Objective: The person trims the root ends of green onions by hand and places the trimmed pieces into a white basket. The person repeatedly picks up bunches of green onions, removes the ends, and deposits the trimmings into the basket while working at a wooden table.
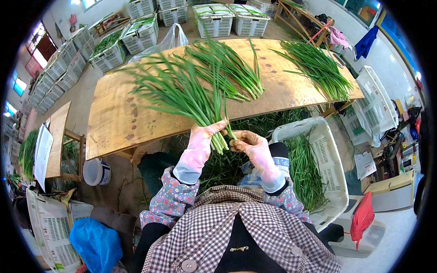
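My left hand, in a pinkish translucent covering, grips a bunch of long green leafy stalks near their pale cut ends, with the leaves fanned up over the near edge of the wooden table. Just right of it, my right hand, covered the same way and brown-stained at the fingers, pinches the lower end of one stalk beside the bunch. Beyond the hands, more stalks lie on the table, and another pile lies at its right end.
At my right stands a white plastic crate with loose greens inside. Trimmings lie below the hands. A white bucket is on the floor at left. Stacked crates stand beyond the table, and a smaller table stands at left.
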Demonstrator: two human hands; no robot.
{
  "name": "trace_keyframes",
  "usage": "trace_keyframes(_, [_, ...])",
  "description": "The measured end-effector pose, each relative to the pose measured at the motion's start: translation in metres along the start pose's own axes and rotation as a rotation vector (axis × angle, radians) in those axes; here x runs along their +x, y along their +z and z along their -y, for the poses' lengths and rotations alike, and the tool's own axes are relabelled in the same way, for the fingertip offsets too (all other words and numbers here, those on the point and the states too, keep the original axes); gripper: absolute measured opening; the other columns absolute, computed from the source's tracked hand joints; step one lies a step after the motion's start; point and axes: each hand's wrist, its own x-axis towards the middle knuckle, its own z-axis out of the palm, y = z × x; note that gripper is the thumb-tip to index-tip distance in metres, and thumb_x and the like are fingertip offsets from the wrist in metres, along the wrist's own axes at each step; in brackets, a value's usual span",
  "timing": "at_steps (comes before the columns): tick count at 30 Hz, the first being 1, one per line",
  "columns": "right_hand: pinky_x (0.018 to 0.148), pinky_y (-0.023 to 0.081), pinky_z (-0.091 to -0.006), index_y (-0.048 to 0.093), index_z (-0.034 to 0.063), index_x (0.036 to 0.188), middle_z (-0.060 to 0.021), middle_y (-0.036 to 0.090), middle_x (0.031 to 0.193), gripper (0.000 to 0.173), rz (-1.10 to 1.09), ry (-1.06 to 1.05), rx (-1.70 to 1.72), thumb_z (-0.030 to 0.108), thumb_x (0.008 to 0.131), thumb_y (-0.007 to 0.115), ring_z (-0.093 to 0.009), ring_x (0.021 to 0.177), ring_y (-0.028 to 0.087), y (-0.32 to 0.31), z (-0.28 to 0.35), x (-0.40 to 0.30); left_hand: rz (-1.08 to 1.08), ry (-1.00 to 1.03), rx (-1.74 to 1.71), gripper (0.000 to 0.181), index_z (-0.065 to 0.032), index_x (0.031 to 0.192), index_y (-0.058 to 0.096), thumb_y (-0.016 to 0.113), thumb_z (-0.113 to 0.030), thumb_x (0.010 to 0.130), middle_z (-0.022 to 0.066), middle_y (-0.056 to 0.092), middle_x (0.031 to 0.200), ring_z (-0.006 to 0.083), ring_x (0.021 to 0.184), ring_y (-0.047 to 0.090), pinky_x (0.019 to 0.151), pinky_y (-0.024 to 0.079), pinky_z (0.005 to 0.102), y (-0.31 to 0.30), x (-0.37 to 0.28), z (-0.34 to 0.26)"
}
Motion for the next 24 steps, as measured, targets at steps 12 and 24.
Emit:
trace_keyframes(12, [0.053,0.043,-0.0252,0.067,0.0017,0.085,-0.0029,0.061,0.061,0.026,-0.153,-0.131,-0.575,0.028,0.08,0.07,-0.005,0.057,0.05,0.003,-0.012,0.005,0.058,0.144,0.13,0.02,-0.002,0.093,0.062,0.07,-0.004,0.074,0.0039,0.064,0.079,0.0127,0.064,0.062,0.055,0.05,0.0243,0.011,-0.01,-0.011])
trace_keyframes(24, [0.068,0.05,-0.0244,0.067,0.0046,0.102,-0.0042,0.069,0.084,0.023,-0.065,0.01,-0.873,0.012,0.08,0.067,-0.01,0.074,0.063,-0.061,-0.045,-0.027,0.052,0.327,0.046,0.033,0.0024,0.107,0.063,0.057,-0.024,0.087,0.008,0.063,0.078,0.0159,0.052,0.059,0.045,0.051,0.0277,-0.014,-0.003,-0.032])
